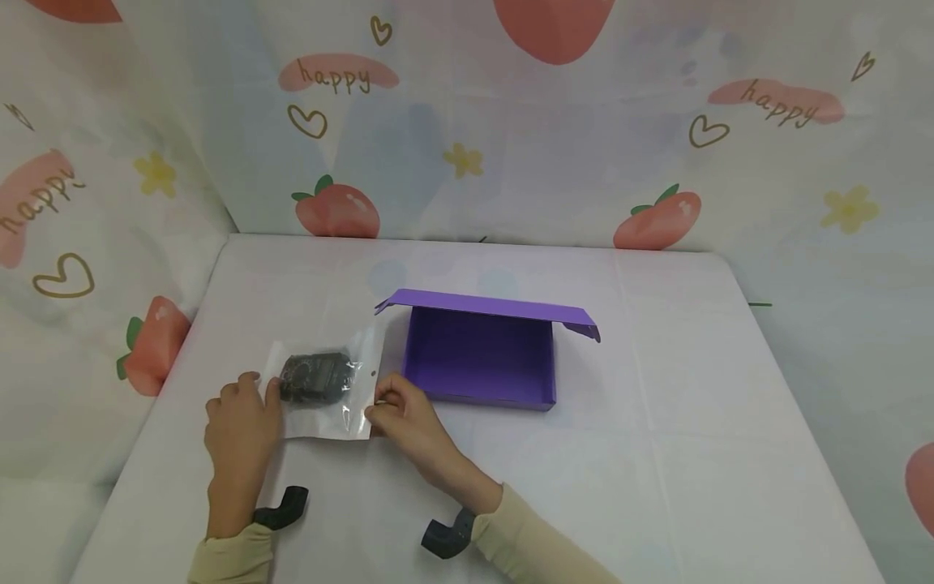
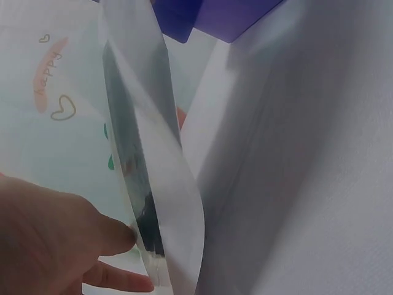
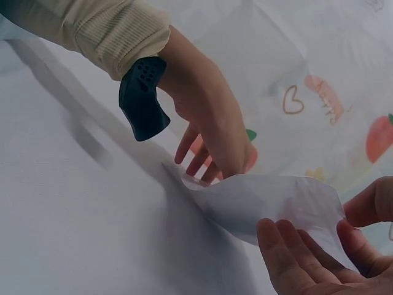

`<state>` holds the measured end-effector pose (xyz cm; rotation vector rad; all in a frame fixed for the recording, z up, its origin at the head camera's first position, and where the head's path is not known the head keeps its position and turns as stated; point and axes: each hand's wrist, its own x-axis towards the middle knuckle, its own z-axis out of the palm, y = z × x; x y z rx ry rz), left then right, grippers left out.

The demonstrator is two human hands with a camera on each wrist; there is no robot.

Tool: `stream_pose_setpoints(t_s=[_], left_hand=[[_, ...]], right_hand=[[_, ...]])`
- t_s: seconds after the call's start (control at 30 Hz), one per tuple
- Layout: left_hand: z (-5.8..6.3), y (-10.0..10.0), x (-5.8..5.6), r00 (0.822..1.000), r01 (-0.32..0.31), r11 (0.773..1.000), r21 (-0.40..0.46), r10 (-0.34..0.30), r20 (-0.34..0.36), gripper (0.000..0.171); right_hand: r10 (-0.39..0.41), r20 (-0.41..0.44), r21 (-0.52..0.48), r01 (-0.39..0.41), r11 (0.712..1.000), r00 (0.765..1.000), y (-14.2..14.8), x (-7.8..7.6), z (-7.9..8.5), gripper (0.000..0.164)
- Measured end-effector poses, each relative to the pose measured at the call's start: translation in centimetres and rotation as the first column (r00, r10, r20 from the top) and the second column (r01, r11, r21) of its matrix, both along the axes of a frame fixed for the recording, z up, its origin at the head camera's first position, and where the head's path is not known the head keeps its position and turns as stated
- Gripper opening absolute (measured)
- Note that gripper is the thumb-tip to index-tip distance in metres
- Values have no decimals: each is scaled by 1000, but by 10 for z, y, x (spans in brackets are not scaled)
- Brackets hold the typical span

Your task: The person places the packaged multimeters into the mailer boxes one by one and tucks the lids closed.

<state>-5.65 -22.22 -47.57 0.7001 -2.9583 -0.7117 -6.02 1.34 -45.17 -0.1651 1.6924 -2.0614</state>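
Observation:
A white pouch [image 1: 368, 357] with a clear front is tilted up off the tabletop, a black item [image 1: 317, 377] visible inside it. My right hand [image 1: 404, 418] pinches the pouch's right edge; in the right wrist view its thumb is on one face and its fingers [image 3: 282, 252] on the other. At the pouch's left edge is my left hand [image 1: 244, 426], with its thumb [image 2: 116, 236] against the clear side and the other fingers extended. An open purple box [image 1: 481, 353] stands just beyond the right hand, its lid raised at the back.
Both hands are over a white-covered table [image 1: 693, 487]. A backdrop [image 1: 525, 146] printed with hearts and fruit rises behind the table and along its sides. Black wrist-worn devices [image 1: 284, 508] stick out beside both wrists.

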Motion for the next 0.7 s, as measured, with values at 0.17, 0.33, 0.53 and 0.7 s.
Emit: stream_pose_setpoints(t_s=[0.17, 0.33, 0.53, 0.7], left_hand=[[0, 3, 0, 1000, -1, 1000, -7, 0, -17, 51], [1, 7, 0, 1000, -4, 1000, -7, 4, -23, 49], [0, 11, -2, 1000, -18, 1000, -7, 18, -16, 48], [-1, 13, -3, 999, -25, 1000, -11, 24, -34, 48]], right_hand=[[0, -6, 10, 0, 1000, 1000, 1, 2, -4, 14], [-4, -6, 7, 4, 1000, 1000, 1, 3, -7, 15], [6, -9, 28, -6, 1000, 1000, 2, 7, -10, 14], [12, -26, 73, -10, 997, 1000, 5, 8, -11, 16]])
